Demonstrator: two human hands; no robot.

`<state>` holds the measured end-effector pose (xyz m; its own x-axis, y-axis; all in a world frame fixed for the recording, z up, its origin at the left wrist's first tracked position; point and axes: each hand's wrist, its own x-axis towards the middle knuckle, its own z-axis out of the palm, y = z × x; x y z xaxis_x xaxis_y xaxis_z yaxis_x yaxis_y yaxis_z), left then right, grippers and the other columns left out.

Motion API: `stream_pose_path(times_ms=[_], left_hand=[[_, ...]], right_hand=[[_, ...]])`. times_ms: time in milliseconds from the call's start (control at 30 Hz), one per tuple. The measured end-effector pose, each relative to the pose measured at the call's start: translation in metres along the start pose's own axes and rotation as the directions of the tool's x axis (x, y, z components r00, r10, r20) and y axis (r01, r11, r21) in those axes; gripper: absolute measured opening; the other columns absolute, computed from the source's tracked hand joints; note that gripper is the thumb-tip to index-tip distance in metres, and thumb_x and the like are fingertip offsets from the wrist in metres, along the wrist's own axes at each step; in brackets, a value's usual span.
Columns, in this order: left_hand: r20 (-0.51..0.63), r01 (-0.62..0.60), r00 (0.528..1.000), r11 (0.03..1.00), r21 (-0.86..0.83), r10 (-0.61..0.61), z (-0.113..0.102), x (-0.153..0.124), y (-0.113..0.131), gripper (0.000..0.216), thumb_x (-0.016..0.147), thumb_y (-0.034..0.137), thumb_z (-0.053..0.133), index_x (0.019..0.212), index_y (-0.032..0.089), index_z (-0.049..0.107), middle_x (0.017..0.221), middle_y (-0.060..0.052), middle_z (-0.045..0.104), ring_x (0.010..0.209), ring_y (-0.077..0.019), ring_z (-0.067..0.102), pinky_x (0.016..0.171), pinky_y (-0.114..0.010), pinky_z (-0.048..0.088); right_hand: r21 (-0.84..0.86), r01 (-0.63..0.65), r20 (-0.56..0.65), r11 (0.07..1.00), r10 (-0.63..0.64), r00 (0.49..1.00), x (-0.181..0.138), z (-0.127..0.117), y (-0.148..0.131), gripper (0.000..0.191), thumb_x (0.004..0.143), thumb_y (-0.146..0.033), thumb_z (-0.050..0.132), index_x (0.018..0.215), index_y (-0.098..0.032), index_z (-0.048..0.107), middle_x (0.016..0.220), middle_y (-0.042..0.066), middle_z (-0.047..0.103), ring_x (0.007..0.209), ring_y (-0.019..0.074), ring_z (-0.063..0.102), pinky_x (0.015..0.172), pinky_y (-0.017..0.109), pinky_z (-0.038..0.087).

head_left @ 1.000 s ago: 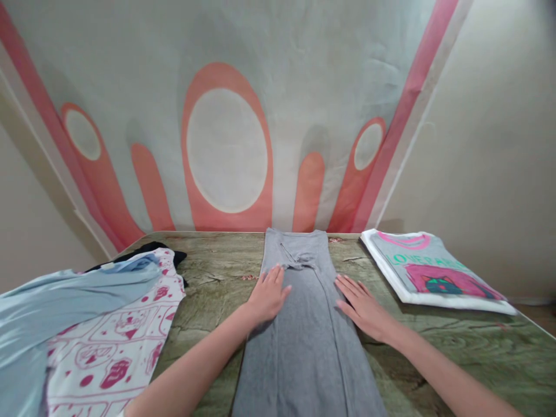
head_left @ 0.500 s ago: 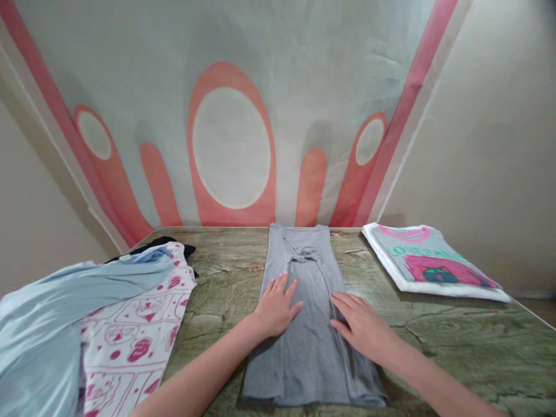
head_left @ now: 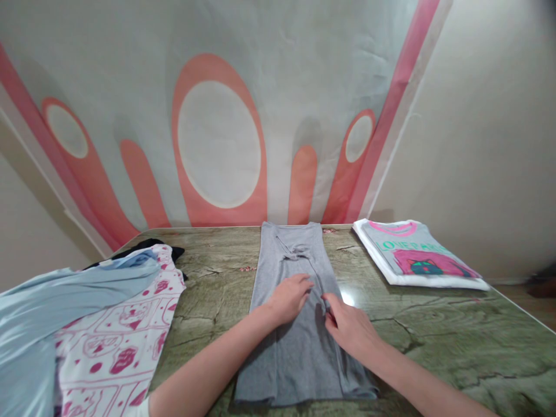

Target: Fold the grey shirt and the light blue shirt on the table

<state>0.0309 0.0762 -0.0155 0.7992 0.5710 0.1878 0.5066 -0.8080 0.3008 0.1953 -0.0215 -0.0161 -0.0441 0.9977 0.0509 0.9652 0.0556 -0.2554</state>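
Evidently, the largest item on record is the backdrop, grey-white with coral shapes, standing behind the table, which has a wood-patterned top. On the table's left part lie a pale blue garment, a white garment with magenta print partly beneath it, and some black cloth behind them. The grey garment occupies the middle: laid flat, its long axis runs from the person's side straight away to the far edge, narrow end farthest, wide hem nearest. Right of it, well apart, sits a folded shirt stack, set slightly askew.

Both hands come in from the near side, about halfway along that axis. The left hand is over the garment's middle, fingers directed across the axis to the right, loosely bent, with no cloth seen gathered in them. The right hand is at the garment's right long edge, thumb and forefinger turned inward; whether they pinch fabric cannot be determined. The fingertips of the two are near each other but apart. The knot lies beyond both, toward the narrow end, and the left is nearer to it
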Motion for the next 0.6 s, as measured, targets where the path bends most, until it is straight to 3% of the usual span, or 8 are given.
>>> stream_pose_path(times_ms=[133,267,600], left_hand=[[-0.009,-0.060,0.998,0.998,0.025,0.060,0.013,0.017,0.008,0.039,0.092,0.028,0.034,0.130,0.019,0.040,0.138,-0.009,0.039,0.127,-0.0202,0.034,0.104,-0.037,0.029],[0.025,-0.079,0.997,0.994,0.073,0.077,0.024,0.017,0.009,0.041,0.095,0.031,0.025,0.133,0.021,0.036,0.142,-0.008,0.034,0.130,-0.0196,0.030,0.105,-0.039,0.025],[0.024,-0.086,0.996,0.990,0.108,0.084,0.025,0.013,0.007,0.042,0.096,0.034,0.022,0.134,0.022,0.034,0.143,-0.007,0.031,0.131,-0.0180,0.027,0.106,-0.037,0.021]], right_hand=[[0.035,-0.020,-0.021,0.999,0.020,1.000,0.001,0.000,0.002,0.028,0.083,-0.015,0.041,0.110,-0.020,0.046,0.084,0.002,0.065,0.072,0.0168,0.062,0.058,0.025,0.029],[0.068,-0.003,-0.051,0.998,0.006,0.999,0.000,0.004,0.003,0.019,0.085,-0.023,0.043,0.103,-0.020,0.047,0.077,0.000,0.064,0.064,0.0162,0.060,0.054,0.025,0.027],[0.056,0.005,-0.054,0.998,-0.002,0.999,0.003,0.012,0.005,0.021,0.078,-0.012,0.042,0.098,-0.020,0.047,0.073,0.000,0.062,0.064,0.0158,0.060,0.054,0.025,0.026]])
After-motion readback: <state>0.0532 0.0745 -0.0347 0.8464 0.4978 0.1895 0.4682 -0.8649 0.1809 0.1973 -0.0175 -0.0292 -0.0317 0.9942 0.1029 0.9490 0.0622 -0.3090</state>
